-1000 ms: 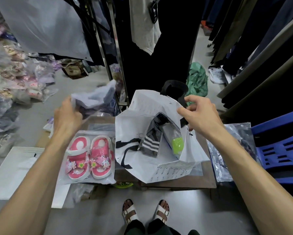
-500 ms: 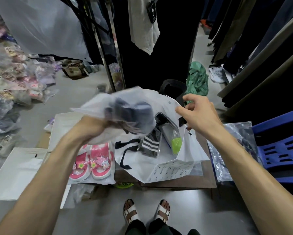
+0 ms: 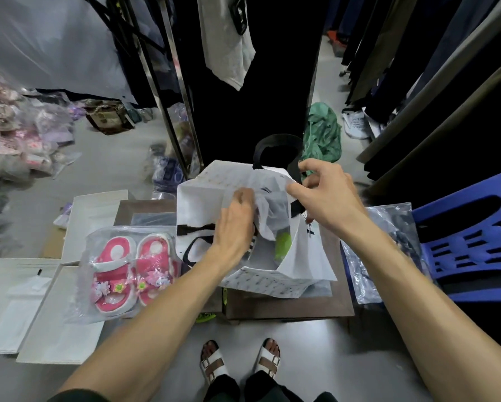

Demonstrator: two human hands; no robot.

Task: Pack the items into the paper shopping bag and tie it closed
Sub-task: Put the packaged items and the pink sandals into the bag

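A white paper shopping bag with black handles lies open on a low brown table. My left hand is in its mouth, closed on a plastic-wrapped dark garment that sits inside the opening. My right hand pinches the bag's far rim by the black handle and holds it open. A lime-green item and a black-and-white striped item show inside the bag. A pair of pink children's sandals in clear plastic lies left of the bag.
Flat white bags lie on the floor at the left. A blue plastic chair stands at the right, with a clear plastic packet beside it. Clothes racks hang ahead. Packed goods pile up far left. My sandalled feet stand below.
My left hand carried the plastic-wrapped garment from the left, across over the sandals, and down into the bag's mouth. My right hand stayed on the bag's rim.
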